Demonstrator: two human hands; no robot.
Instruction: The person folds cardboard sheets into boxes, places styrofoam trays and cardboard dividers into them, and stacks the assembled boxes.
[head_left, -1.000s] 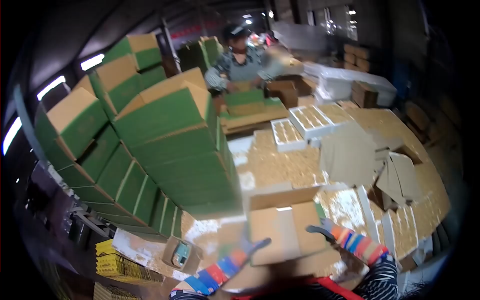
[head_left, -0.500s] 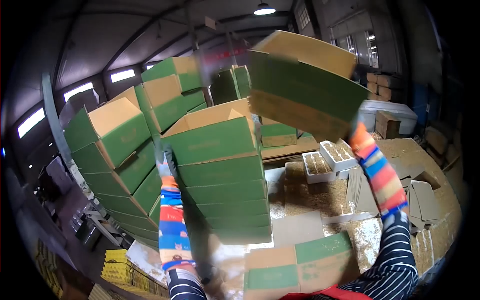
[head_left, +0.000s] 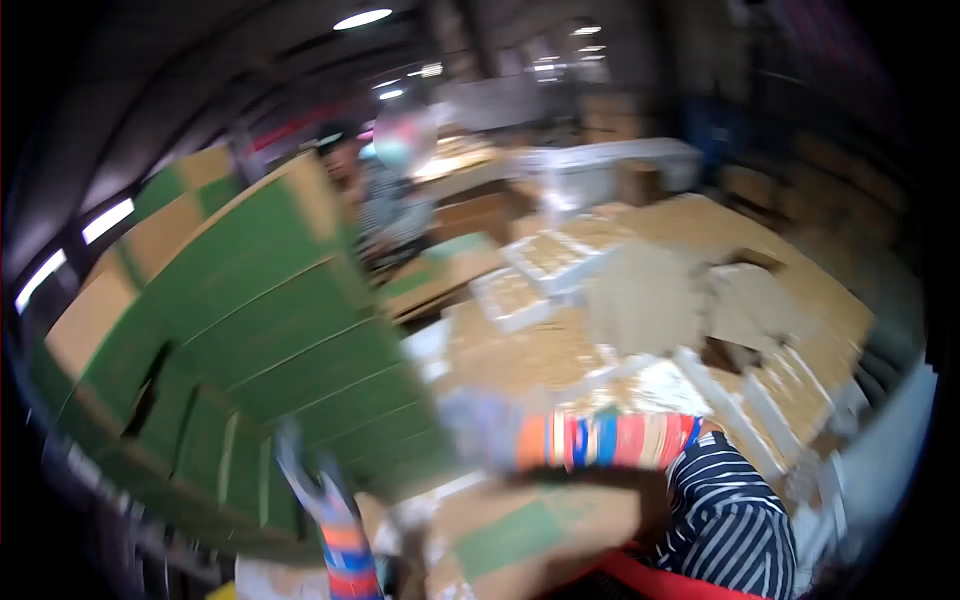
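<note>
Green carton stack [head_left: 310, 330] along left edge of counter [head_left: 830, 315]. Left hand [head_left: 312, 485] at the stack's face, fingers spread, apparently gripping nothing; contact unclear. Right hand [head_left: 480, 428] beside stack's lower right, blurred: can't tell finger spread or hold. Brown-green carton [head_left: 510, 540] at near edge.

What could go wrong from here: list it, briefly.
1. The tall stack might shift or topple if bumped: the left grip and right grip are both close to it, though blur hides whether they touch.
2. A box falling off its far side could perhaps reach the person beyond it.
3. The right sleeve reaches across near the carton and might knock it.
</note>
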